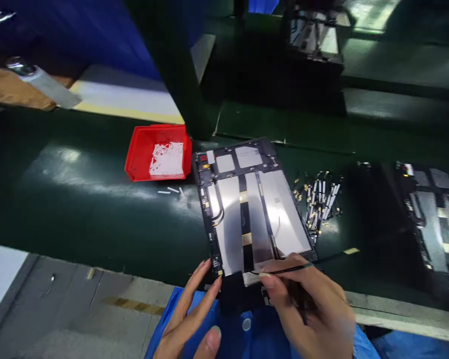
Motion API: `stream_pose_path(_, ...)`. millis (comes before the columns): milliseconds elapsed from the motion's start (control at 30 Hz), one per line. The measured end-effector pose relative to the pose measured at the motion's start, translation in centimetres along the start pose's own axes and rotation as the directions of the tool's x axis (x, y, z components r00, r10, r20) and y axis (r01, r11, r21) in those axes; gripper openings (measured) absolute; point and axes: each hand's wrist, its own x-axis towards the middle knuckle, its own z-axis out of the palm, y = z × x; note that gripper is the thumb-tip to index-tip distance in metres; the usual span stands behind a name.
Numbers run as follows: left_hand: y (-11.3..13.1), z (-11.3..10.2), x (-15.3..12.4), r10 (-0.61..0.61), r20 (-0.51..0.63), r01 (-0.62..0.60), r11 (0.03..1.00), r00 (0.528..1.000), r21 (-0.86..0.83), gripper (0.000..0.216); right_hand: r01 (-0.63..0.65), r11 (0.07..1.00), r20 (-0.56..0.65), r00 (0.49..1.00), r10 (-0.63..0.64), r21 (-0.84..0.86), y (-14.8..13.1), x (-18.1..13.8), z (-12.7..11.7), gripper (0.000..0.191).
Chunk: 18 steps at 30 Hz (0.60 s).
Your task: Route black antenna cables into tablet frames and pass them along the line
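Observation:
An opened tablet (260, 224) lies on the dark green bench in front of me, showing silver battery cells and a black ribbon cable (246, 224) down its middle. My left hand (194, 314) has its fingers apart, with fingertips at the tablet's lower left corner. Between the thumb and forefinger of my right hand (310, 304) is a thin black cable (290, 269), held over the tablet's lower edge. It appears to run right to a small yellowish end piece (351, 251). My curled fingers hide part of what is in the palm.
A red bin (134, 154) with white strips stands left of the tablet, several loose strips (172, 190) before it. To the right lie a pile of small flex cables (320, 202) and another opened tablet (434, 214). A dark green post (172, 65) rises behind the bin.

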Motion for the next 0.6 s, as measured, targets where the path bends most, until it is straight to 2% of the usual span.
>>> stream_pose_path(67, -0.3, -0.2, 0.0, 0.07, 0.112, -0.074, 0.997, 0.991, 0.031, 0.037, 0.021, 1.0, 0.025, 0.999, -0.02, -0.022, 0.0, 0.0, -0.1, 0.011)
stream_pose_path(133, -0.7, -0.4, 0.3, 0.082, 0.178, -0.089, 0.995, 0.981, 0.037, 0.044, 0.032, 0.999, 0.038, 0.999, -0.031, -0.027, 0.0, 0.0, -0.2, 0.011)
stream_pose_path(233, -1.5, -0.6, 0.8, -0.036, 0.16, 0.036, 0.999, 0.986, 0.006, 0.048, 0.041, 0.998, 0.042, 0.998, -0.039, -0.044, 0.1, 0.1, 0.0, 0.012)
stream_pose_path(333, -2.4, -1.4, 1.1, -0.137, 0.161, 0.158, 0.979, 0.977, -0.126, 0.048, 0.048, 0.996, 0.043, 0.998, -0.044, -0.081, 0.1, 0.1, 0.2, 0.011)
stream_pose_path(400, -3.1, -2.4, 1.6, -0.112, 0.236, 0.176, 0.946, 0.965, -0.272, 0.046, 0.042, 0.995, 0.026, 0.999, -0.04, -0.089, 0.1, 0.1, 0.2, 0.009)
stream_pose_path(500, -3.9, -3.5, 2.5, -0.042, 0.309, 0.189, 0.866, 0.95, -0.462, 0.027, 0.002, 0.997, 0.037, 0.999, 0.001, -0.081, -0.2, -0.1, 0.1, 0.01)
stream_pose_path(600, -3.7, -3.5, 3.2, -0.046, 0.291, 0.183, 0.866, 0.956, -0.465, 0.024, -0.02, 0.995, 0.127, 0.991, 0.033, -0.103, -1.0, 0.4, 0.2, 0.013)
